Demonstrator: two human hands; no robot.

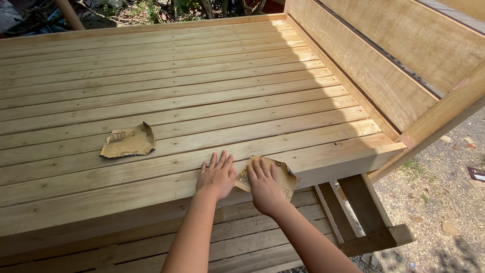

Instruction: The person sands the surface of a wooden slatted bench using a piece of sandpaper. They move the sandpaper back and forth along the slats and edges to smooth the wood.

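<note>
We are sanding the front slat (126, 177): our right hand (263, 186) presses flat on the sandpaper sheet (283, 174) near the slat's edge; our left hand (218, 174) lies open, empty, apparently steadying. Next stroke requires even pressure.

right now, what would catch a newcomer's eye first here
The two hands at the near edge of the slatted wooden platform: the right hand presses flat on a sheet of sandpaper, the left hand lies flat on the bare wood beside it. A second, crumpled piece of sandpaper lies apart to the left.
</note>
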